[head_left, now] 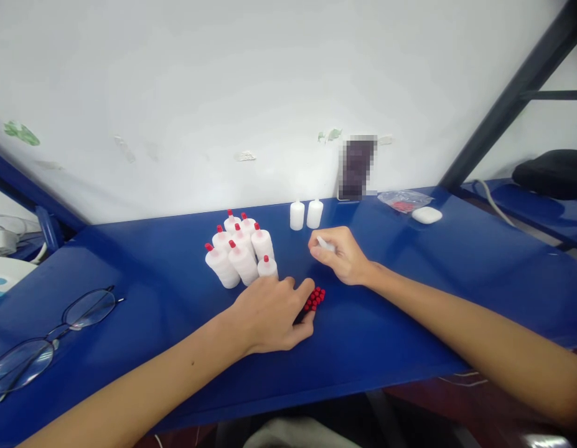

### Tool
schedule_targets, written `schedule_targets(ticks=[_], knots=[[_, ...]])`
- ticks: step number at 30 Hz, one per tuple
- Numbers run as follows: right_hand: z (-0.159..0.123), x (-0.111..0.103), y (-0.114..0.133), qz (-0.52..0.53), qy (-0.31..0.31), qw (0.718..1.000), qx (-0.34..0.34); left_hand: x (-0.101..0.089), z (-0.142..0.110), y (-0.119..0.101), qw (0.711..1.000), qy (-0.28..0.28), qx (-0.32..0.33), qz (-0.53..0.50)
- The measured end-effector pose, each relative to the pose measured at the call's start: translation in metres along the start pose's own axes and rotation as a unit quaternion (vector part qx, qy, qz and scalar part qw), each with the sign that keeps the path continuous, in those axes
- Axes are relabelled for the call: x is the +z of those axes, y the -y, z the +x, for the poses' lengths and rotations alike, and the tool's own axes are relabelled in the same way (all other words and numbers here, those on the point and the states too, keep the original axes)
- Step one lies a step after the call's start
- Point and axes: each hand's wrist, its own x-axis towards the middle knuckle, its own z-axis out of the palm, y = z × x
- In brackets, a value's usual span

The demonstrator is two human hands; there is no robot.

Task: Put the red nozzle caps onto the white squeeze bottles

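Note:
Wrapped in my right hand (pixel 337 252) is a small white squeeze bottle (pixel 326 245), its pale bare nozzle pointing up and left. My left hand (pixel 279 311) rests low over the desk, thumb and forefinger apart on either side of a cluster of small red caps (pixel 315 298); its other fingers are partly hidden. Just beyond my left hand stands a group of white bottles with red caps (pixel 241 258), the nearest one (pixel 267 266) partly behind the hand. Two white bottles without red caps (pixel 297 216) stand upright near the wall.
The blue desk (pixel 176 311) meets a white wall. Eyeglasses (pixel 55 339) lie at the left. A phone (pixel 357 168) leans on the wall, near a clear bag with red pieces (pixel 404 200) and a white rounded case (pixel 427 215). A dark metal post (pixel 498 106) rises at the right.

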Motion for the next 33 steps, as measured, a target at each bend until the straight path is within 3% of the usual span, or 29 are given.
schedule_targets(ticks=[10,33], knots=[[0.002,0.0,-0.001,-0.031,0.032,0.999,-0.006,0.006,-0.001,0.009,0.998,-0.021,0.062,0.015],[0.002,-0.001,-0.002,-0.048,0.064,0.997,-0.013,0.01,-0.002,0.013,0.997,-0.023,0.076,-0.023]])
